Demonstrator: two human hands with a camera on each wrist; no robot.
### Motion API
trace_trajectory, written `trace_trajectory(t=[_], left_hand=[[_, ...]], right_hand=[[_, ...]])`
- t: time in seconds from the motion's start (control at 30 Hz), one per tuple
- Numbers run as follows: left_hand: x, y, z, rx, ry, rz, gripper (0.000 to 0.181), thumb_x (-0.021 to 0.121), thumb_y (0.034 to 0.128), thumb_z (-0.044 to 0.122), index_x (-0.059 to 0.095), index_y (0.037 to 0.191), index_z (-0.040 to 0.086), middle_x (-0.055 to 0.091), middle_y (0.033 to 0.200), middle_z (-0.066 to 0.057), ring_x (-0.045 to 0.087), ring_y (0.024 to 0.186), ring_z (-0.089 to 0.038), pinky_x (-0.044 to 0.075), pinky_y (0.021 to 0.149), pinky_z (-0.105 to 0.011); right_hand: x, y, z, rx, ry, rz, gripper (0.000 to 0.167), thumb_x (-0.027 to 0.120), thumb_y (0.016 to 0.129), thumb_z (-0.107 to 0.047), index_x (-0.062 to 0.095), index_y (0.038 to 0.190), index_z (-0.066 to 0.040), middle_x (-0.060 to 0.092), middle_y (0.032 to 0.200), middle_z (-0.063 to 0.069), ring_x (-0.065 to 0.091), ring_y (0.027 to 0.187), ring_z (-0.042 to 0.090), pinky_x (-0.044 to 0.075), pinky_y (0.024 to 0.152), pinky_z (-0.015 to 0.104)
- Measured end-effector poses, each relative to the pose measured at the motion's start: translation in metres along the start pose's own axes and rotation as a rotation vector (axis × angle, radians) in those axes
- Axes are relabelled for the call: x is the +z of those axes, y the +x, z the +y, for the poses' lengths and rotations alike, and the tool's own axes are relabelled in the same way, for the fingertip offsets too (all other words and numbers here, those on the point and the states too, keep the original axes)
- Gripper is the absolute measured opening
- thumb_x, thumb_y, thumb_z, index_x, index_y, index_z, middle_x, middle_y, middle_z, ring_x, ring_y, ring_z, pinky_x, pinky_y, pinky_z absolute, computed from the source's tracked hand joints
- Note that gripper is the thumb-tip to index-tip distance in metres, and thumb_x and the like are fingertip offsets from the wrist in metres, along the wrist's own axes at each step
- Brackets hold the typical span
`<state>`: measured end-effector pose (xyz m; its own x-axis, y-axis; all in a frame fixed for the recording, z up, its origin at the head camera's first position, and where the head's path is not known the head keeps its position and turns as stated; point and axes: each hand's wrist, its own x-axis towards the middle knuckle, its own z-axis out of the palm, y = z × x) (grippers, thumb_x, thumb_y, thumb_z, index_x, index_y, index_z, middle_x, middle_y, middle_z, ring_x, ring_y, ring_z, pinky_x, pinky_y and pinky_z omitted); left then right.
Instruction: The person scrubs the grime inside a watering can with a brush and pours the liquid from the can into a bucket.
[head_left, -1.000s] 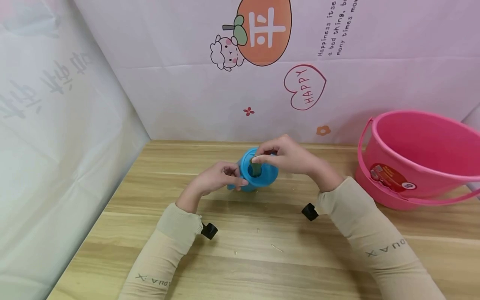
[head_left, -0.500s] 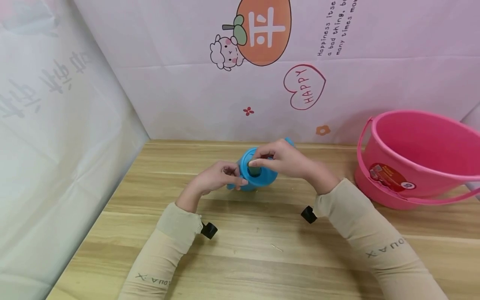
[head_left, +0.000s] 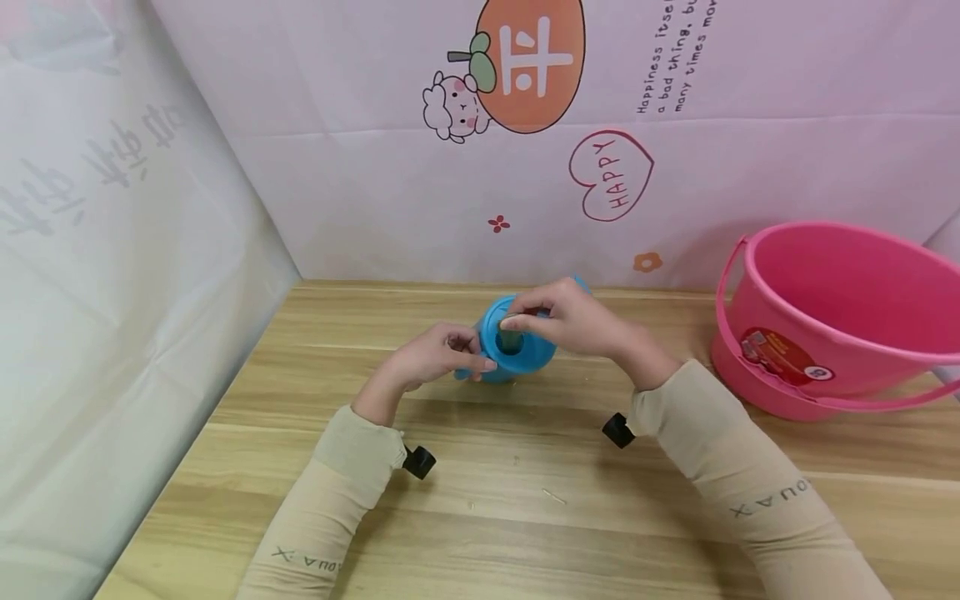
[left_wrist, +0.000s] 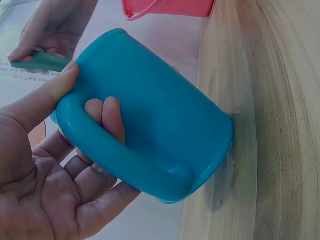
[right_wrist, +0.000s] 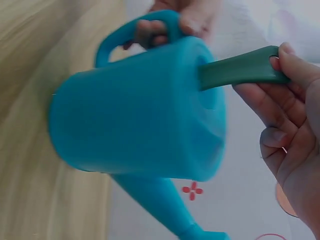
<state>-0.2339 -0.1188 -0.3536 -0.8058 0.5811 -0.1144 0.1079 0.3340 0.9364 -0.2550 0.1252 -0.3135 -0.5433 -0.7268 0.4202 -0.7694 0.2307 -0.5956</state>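
A blue watering can (head_left: pixel 536 356) stands on the wooden table; its spout (right_wrist: pixel 155 200) shows in the right wrist view. My left hand (head_left: pixel 431 354) holds it by the handle (left_wrist: pixel 100 140), with fingers through the loop and the thumb up by the rim. Between thumb and fingers, my right hand (head_left: pixel 577 317) pinches the end of a green handle (right_wrist: pixel 240 69) that has a hole near its tip. The handle's other end goes down into the can's top opening. Whatever part lies inside the can is hidden, so the tool's kind does not show.
To the right stands a pink bucket (head_left: pixel 810 342) with its carrying handle hanging down in front. Thin straw-like bits (head_left: pixel 553 497) lie on the tabletop (head_left: pixel 465 550). A printed white cloth (head_left: pixel 360 200) rises behind the table.
Over the last second my right hand has shifted slightly downward with the green handle, and the spout's tip has come into view behind it. My left hand and the can's body stay put.
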Motion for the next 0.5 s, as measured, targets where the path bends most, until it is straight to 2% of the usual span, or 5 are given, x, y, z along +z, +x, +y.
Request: trace_trajectory(t=[0.1,0.3,0.43,0.5], left_hand=[[0.0002,0.0005,-0.0008,0.005,0.003,-0.001,0.02,0.069,0.0985,0.011,0.062,0.081,0.005,0.064,0.077,-0.006,0.054,0.089,-0.049,0.046,0.075,-0.037],[0.0001,0.0016,-0.0022,0.016,-0.01,-0.008,0.022,0.069,0.0984,0.01,0.06,0.079,0.006,0.064,0.077,-0.007,0.052,0.09,-0.054,0.046,0.076,-0.044],[0.0001,0.0012,-0.0013,0.011,-0.002,-0.001,0.021,0.069,0.0984,0.011,0.061,0.08,0.006,0.064,0.077,-0.006,0.055,0.088,-0.047,0.046,0.074,-0.038],[0.0001,0.0008,-0.0013,0.01,-0.004,0.0,0.021,0.069,0.0986,0.011,0.061,0.08,0.006,0.064,0.077,-0.006,0.055,0.088,-0.048,0.046,0.074,-0.039]], right_hand=[[-0.0028,-0.0014,-0.0011,0.004,0.003,0.033,0.009,0.073,0.093,-0.001,0.075,0.086,-0.005,0.064,0.073,0.003,0.05,0.062,0.014,0.042,0.059,0.028],[0.0026,-0.0027,0.0013,-0.016,-0.011,0.008,0.008,0.073,0.094,-0.002,0.075,0.087,-0.005,0.062,0.073,0.004,0.049,0.063,0.013,0.039,0.06,0.029],[-0.0013,-0.0023,-0.0022,-0.004,0.004,0.053,0.008,0.074,0.093,0.0,0.075,0.086,-0.005,0.065,0.073,0.005,0.05,0.062,0.014,0.042,0.059,0.029],[-0.0006,-0.0023,-0.0018,0.007,0.008,0.061,0.008,0.073,0.093,0.0,0.075,0.086,-0.005,0.065,0.073,0.005,0.05,0.063,0.015,0.042,0.059,0.029]])
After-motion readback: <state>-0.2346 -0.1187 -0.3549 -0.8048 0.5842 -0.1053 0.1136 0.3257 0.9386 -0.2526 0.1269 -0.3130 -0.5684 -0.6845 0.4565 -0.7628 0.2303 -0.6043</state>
